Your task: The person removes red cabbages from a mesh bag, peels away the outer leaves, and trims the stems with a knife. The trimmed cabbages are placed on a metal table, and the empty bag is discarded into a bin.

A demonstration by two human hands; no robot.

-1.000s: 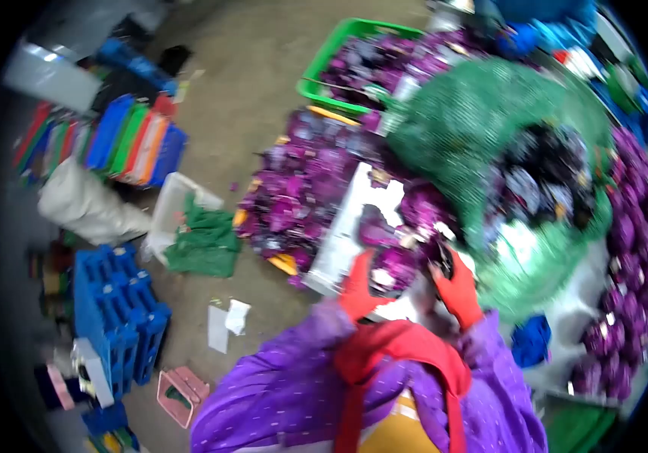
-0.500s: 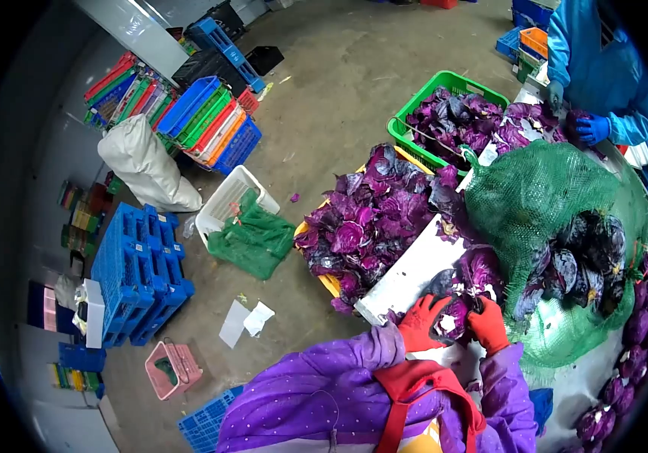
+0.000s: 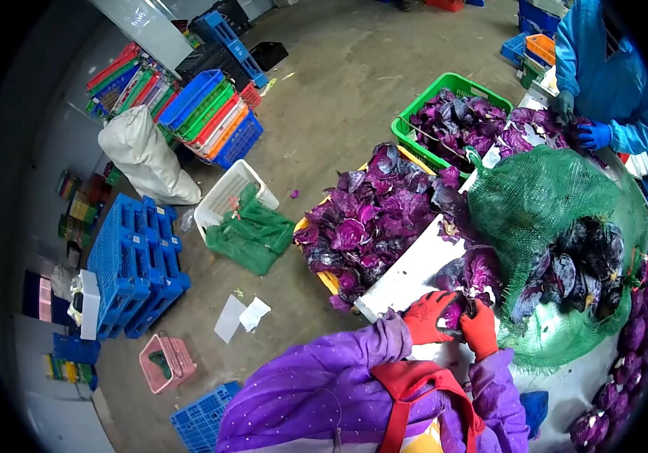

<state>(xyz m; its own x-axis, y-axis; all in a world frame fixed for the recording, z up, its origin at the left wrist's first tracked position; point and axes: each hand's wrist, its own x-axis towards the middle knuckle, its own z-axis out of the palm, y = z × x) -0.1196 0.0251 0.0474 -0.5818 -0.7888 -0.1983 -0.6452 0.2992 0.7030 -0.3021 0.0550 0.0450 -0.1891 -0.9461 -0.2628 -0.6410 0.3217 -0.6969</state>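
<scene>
My left hand (image 3: 428,317), in a red glove with dark fingertips, curls round a purple cabbage (image 3: 452,311) at the near end of the white work surface (image 3: 413,266). My right hand (image 3: 479,331), gloved in red too, presses in from the other side with bent fingers. Much of this cabbage is covered by the gloves; what the right fingers close on, I cannot tell. Just beyond both hands lie loose purple cabbage leaves (image 3: 481,266). To the right, a green mesh sack (image 3: 539,189) lies with dark purple cabbages (image 3: 582,257) at its mouth.
A yellow crate (image 3: 327,281) heaped with leaves stands left of the surface, a green crate (image 3: 451,81) behind it. Purple cabbages (image 3: 634,332) line the right edge. Across the surface, a person in blue (image 3: 603,83) handles leaves. Blue pallets (image 3: 131,264) stand at left.
My hands have drawn closer together over the cabbage, now covering more of it, and the right has shifted slightly left. The person in blue has brought their hands closer together.
</scene>
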